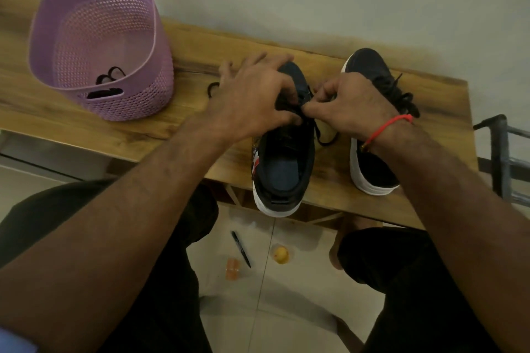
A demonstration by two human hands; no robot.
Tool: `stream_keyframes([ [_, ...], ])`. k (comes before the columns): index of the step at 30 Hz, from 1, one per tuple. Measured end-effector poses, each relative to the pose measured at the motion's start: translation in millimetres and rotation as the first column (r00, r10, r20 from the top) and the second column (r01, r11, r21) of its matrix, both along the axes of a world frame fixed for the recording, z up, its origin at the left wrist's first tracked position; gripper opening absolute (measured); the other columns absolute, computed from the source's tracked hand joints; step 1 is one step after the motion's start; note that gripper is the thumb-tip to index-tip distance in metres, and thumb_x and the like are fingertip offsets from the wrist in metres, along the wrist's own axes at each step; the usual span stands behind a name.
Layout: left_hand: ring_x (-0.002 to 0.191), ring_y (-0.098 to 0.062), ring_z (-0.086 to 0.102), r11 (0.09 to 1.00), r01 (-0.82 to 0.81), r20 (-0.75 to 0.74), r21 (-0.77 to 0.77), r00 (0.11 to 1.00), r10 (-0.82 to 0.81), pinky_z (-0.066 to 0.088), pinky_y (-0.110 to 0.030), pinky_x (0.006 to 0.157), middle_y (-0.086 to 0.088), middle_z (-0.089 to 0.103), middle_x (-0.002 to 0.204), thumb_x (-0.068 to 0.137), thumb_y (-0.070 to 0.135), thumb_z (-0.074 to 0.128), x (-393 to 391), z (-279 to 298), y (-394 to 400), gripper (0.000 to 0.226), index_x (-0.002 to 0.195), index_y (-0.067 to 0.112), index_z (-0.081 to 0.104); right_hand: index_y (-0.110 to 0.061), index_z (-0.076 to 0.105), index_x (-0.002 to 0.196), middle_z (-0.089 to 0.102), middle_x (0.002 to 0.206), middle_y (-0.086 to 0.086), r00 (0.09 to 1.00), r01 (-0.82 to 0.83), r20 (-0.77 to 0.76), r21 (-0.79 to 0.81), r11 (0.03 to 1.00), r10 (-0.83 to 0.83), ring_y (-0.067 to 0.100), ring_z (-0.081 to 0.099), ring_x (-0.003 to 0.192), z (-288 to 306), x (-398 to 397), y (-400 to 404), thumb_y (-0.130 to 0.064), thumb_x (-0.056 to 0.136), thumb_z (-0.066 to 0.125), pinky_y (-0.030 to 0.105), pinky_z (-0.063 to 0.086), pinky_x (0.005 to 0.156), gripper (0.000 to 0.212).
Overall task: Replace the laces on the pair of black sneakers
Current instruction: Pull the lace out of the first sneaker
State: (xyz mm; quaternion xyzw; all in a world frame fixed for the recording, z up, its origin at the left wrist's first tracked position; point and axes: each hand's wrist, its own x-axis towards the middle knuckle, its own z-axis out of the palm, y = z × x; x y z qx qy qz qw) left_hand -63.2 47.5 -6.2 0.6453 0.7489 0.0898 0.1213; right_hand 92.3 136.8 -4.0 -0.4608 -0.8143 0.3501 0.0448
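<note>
Left black fabric sneaker with white sole [282, 163] set at near edge of wooden bench [172, 46], heel overhanging. Black lace [321, 135] pinched over eyelets by left hand [252, 100] and right hand [352, 103], fingers curled. Right laced black sneaker [372, 129] alongside. Spare laces seen in purple perforated plastic basket [100, 46], far left. Risk judged: eyelet skipped, or shoe tipped off edge by hard pull.

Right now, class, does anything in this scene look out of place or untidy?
Yes. A pen, an orange item and a small yellow object lie on the floor tiles under the wooden table, away from the work. Also, the sneaker that both hands work on overhangs the table's near edge at its heel.
</note>
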Motion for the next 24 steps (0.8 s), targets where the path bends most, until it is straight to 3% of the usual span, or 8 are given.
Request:
stream_keyframes([
  [5,0.151,-0.026,0.024,0.98,0.077,-0.193,0.185,0.98,-0.041,0.02,-0.064,0.111,0.01,0.035,0.161,0.084,0.048,0.074,9.3,-4.2,-4.6,0.02,0.097,0.033,0.077,-0.052,0.067,0.064,0.069,0.081,-0.009,0.999,0.013,-0.043,-0.022,1.0,-0.014,0.032,0.058,0.112,2.8,-1.1,-4.7,-0.07,0.038,0.049,0.06,0.046,0.095,0.036],
  [12,0.151,-0.031,0.025,0.98,0.107,-0.286,0.165,0.957,-0.056,0.02,-0.065,0.109,0.01,0.037,0.16,0.085,0.048,0.073,9.5,-3.4,-5.9,0.02,0.095,0.032,0.079,-0.054,0.066,0.063,0.069,0.083,-0.011,0.997,0.016,-0.071,0.013,1.0,-0.015,0.029,0.057,0.115,-0.3,-2.4,-4.6,-0.07,0.041,0.049,0.058,0.046,0.097,0.032],
  [15,0.151,-0.032,0.024,0.98,0.12,-0.28,0.16,0.957,-0.071,0.021,-0.065,0.108,0.008,0.035,0.162,0.085,0.045,0.074,10.6,-7.2,-6.2,0.018,0.095,0.031,0.078,-0.04,0.068,0.057,0.069,0.084,-0.013,0.998,-0.01,-0.059,0.044,0.999,0.013,0.028,0.056,0.115,-0.7,-0.8,-3.4,-0.068,0.046,0.051,0.057,0.046,0.096,0.035],
  [18,0.152,-0.03,0.021,0.984,0.105,-0.243,0.144,0.968,-0.068,0.02,-0.064,0.109,0.011,0.033,0.162,0.085,0.045,0.074,6.6,-7.5,-5.6,0.013,0.094,0.035,0.076,-0.029,0.062,0.059,0.068,0.116,-0.005,0.995,-0.102,-0.012,0.073,0.992,0.104,0.029,0.046,0.133,1.8,0.2,-6.2,-0.05,0.07,0.069,0.055,0.037,0.11,0.025],
  [20,0.151,-0.027,0.02,0.993,0.036,-0.176,0.111,0.984,-0.015,0.02,-0.062,0.11,0.015,0.032,0.161,0.083,0.048,0.075,2.3,-3.7,-3.6,0.011,0.09,0.04,0.074,-0.024,0.064,0.071,0.052,0.146,0.002,0.986,-0.164,0.062,0.105,0.981,0.158,0.029,0.019,0.151,4.2,0.1,-6.5,-0.033,0.083,0.071,0.051,0.019,0.121,0.017],
  [22,0.148,-0.023,0.025,0.993,-0.077,-0.093,0.088,0.992,0.085,0.022,-0.059,0.109,0.018,0.036,0.158,0.08,0.048,0.077,-4.8,1.5,-1.4,0.011,0.087,0.041,0.072,-0.02,0.067,0.079,0.036,0.159,0.002,0.977,-0.199,0.105,0.133,0.971,0.186,0.029,0.004,0.154,6.4,0.3,-5.6,-0.029,0.087,0.069,0.05,0.01,0.123,0.012],
  [24,0.141,-0.021,0.036,0.963,-0.238,-0.057,0.128,0.967,0.247,0.026,-0.058,0.106,0.018,0.046,0.15,0.079,0.044,0.076,-15.7,5.2,-1.6,0.009,0.082,0.039,0.07,-0.023,0.065,0.076,0.03,0.162,0.001,0.972,-0.216,0.122,0.127,0.968,0.201,0.028,0.0,0.154,7.1,0.3,-6.2,-0.029,0.088,0.069,0.051,0.006,0.123,0.014],
])
